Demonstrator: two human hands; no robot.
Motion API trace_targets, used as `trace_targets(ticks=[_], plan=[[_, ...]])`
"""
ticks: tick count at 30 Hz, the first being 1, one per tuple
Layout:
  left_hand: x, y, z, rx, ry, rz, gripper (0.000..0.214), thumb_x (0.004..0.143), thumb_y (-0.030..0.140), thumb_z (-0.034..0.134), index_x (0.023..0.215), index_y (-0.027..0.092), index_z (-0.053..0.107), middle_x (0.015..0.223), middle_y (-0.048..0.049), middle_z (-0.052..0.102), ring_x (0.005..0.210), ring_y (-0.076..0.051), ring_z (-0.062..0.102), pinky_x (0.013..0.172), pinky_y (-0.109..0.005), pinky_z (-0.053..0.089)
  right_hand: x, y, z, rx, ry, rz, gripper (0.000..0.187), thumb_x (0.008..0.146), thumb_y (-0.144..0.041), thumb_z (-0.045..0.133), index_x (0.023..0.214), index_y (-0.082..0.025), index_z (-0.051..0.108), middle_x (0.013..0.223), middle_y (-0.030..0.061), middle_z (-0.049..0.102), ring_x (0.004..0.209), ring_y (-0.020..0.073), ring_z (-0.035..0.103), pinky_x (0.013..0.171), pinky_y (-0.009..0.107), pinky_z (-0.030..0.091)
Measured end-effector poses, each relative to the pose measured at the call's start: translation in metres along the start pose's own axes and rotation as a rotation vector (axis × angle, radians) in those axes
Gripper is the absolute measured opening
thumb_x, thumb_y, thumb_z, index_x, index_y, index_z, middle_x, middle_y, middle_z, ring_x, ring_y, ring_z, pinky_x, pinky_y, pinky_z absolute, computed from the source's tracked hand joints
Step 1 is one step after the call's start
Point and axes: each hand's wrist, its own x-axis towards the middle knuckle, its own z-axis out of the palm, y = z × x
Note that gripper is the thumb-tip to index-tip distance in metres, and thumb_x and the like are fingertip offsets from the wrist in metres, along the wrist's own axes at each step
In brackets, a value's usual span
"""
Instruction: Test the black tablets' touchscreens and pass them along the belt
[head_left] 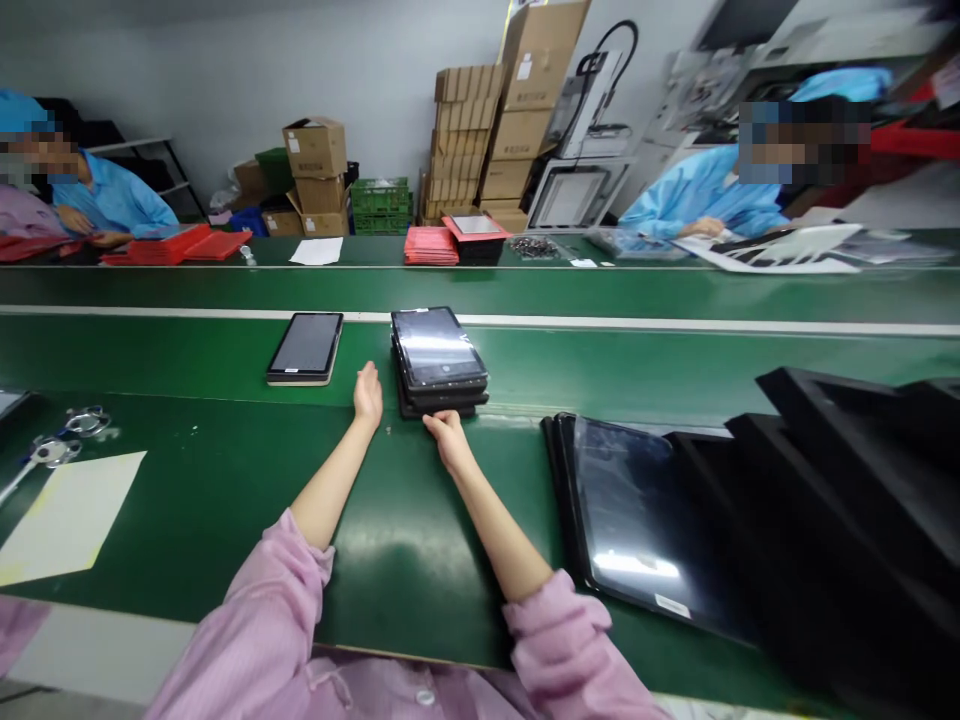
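- At the middle of the desk (pixel 397 560) we have a stack of tablets (pixel 439 350) already piled, a glossy screen facing up on top; its layers do not line up evenly, so squaring looks unfinished to us.
- Our right hand (pixel 448 438) is at the stack's near edge, fingers curled; we cannot tell whether it grips or only touches.
- Our left hand (pixel 367 400) is released, fingers extended, holding nothing, between the stack and a second tablet pile (pixel 306 345) on the left.
- That left pile lies flat, apart from the stack.
- On the right, a large dark panel (pixel 637 520) lies beside black trays (pixel 817 470), away from our hands.
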Motion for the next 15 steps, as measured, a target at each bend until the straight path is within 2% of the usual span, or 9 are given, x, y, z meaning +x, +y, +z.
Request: trace_targets(ticks=[3,5,7,9,10,13,15], plan=[[0.013,0.012,-0.012,-0.038,0.212,0.108,0.043,0.104,0.031,0.029,0.144,0.032,0.044,0.159,-0.0011,0.036,0.145,-0.011,0.035,0.115,-0.027,0.032,0.018,0.000,-0.002,-0.070,-0.038,-0.047,0.032,0.069,-0.046,0.065,0.074,-0.025,0.042,0.070,-0.0013,0.059,0.066,0.0169,0.058,0.065,0.030,0.049],[0.021,0.024,-0.024,-0.061,0.329,0.105,0.041,0.104,0.035,0.034,0.143,0.027,0.044,0.156,-0.0063,0.039,0.141,-0.017,0.042,0.112,-0.035,0.038,0.014,0.001,-0.001,-0.121,-0.092,-0.081,0.025,0.072,-0.043,0.060,0.074,-0.024,0.044,0.064,-0.0023,0.059,0.058,0.0158,0.056,0.058,0.028,0.046],[0.030,0.036,-0.033,-0.078,0.404,0.054,0.043,0.100,0.042,0.047,0.138,0.020,0.049,0.146,-0.0118,0.047,0.130,-0.025,0.051,0.105,-0.046,0.045,0.006,0.002,0.002,-0.185,-0.139,-0.129,0.017,0.071,-0.037,0.060,0.073,-0.024,0.049,0.060,-0.0039,0.056,0.053,0.0141,0.051,0.055,0.026,0.042],[0.040,0.047,-0.037,-0.091,0.447,-0.002,0.045,0.095,0.044,0.058,0.131,0.017,0.054,0.136,-0.0125,0.054,0.118,-0.027,0.057,0.098,-0.051,0.049,-0.001,0.002,0.005,-0.246,-0.172,-0.182,0.012,0.069,-0.030,0.062,0.071,-0.023,0.053,0.059,-0.0046,0.053,0.054,0.0130,0.048,0.055,0.025,0.039],[0.044,0.052,-0.038,-0.097,0.457,-0.023,0.043,0.095,0.043,0.059,0.128,0.017,0.055,0.132,-0.0117,0.056,0.115,-0.026,0.058,0.096,-0.049,0.050,-0.003,0.001,0.006,-0.270,-0.181,-0.203,0.010,0.069,-0.028,0.062,0.071,-0.023,0.054,0.059,-0.0045,0.053,0.054,0.0128,0.047,0.056,0.025,0.038],[0.054,0.065,-0.038,-0.112,0.443,-0.060,0.030,0.100,0.040,0.045,0.118,0.019,0.058,0.119,-0.0077,0.060,0.106,-0.020,0.061,0.089,-0.037,0.051,-0.002,0.000,0.008,-0.307,-0.166,-0.237,0.009,0.073,-0.028,0.059,0.072,-0.023,0.052,0.061,-0.0039,0.052,0.055,0.0132,0.047,0.055,0.025,0.037],[0.056,0.072,-0.039,-0.109,0.417,-0.079,0.031,0.102,0.039,0.035,0.111,0.021,0.059,0.111,-0.0052,0.061,0.100,-0.016,0.062,0.082,-0.030,0.051,0.000,0.000,0.008,-0.315,-0.144,-0.248,0.010,0.075,-0.030,0.057,0.074,-0.023,0.051,0.062,-0.0036,0.052,0.055,0.0133,0.048,0.055,0.025,0.038]])
